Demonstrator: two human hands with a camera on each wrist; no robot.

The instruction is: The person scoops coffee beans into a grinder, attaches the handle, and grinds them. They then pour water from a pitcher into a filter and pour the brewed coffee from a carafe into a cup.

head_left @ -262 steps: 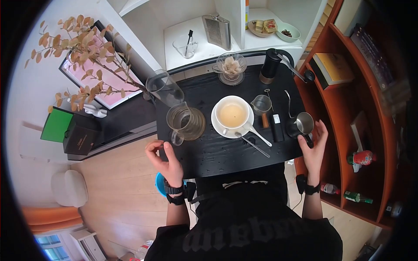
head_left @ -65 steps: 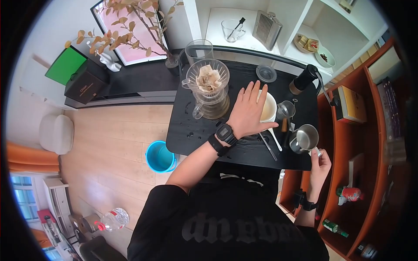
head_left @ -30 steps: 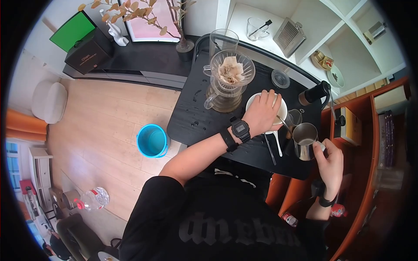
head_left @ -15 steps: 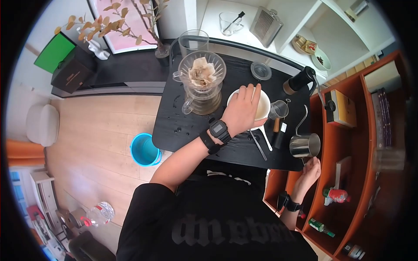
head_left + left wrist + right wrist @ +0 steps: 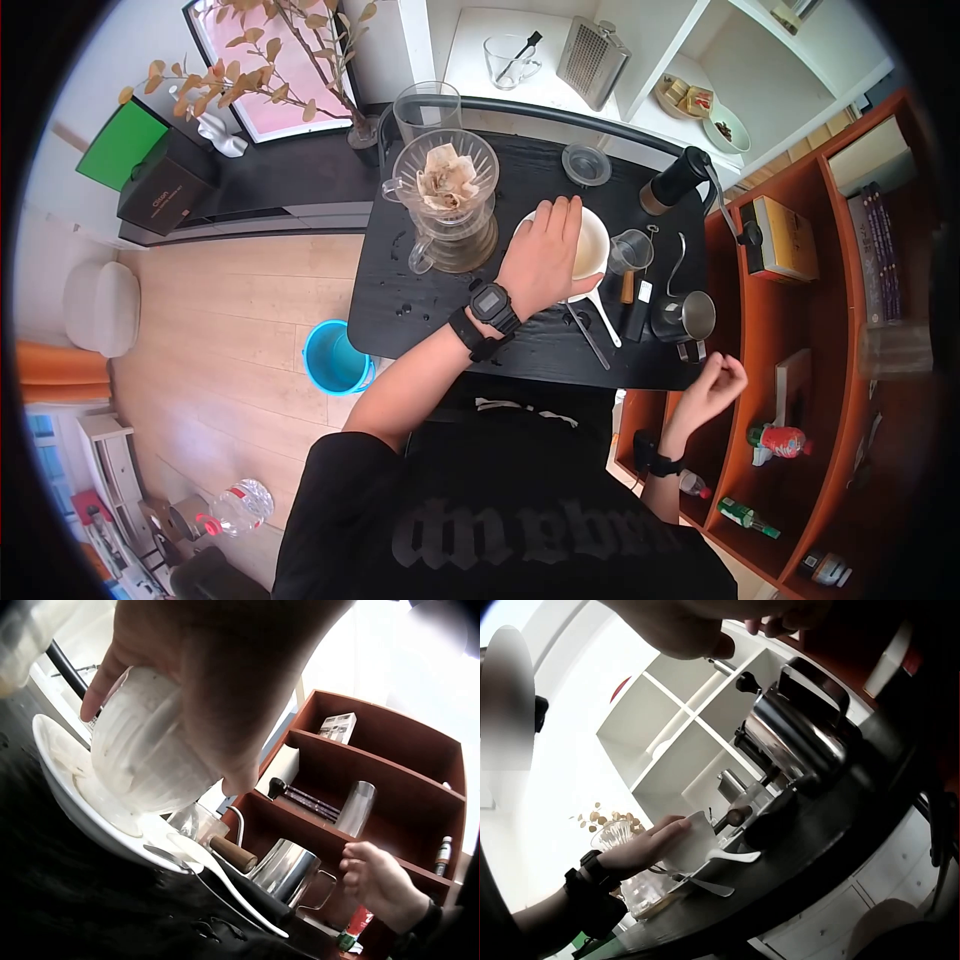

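Note:
My left hand (image 5: 540,255) lies flat across the top of a white cup (image 5: 592,248), fingers straight, covering part of the pale liquid inside. In the left wrist view the cup (image 5: 142,750) stands on a white saucer (image 5: 64,791), with my hand over its rim. Beside it are a white spoon (image 5: 605,318) and a metal spoon (image 5: 590,340). A steel gooseneck kettle (image 5: 692,316) stands at the table's right edge, its handle towards me. My right hand (image 5: 708,390) hovers just off that handle, fingers loosely bent, holding nothing.
A glass dripper with a used paper filter (image 5: 446,176) sits on a glass server (image 5: 455,245), left of the cup. A small glass pitcher (image 5: 631,250), a glass lid (image 5: 586,166) and a coffee grinder (image 5: 674,182) are behind. A blue bucket (image 5: 338,362) stands on the floor.
The right hand has let go of the kettle handle and drawn back; the kettle now stands on the table. The left hand has stayed over the cup. Earlier, the dripper moved onto the server.

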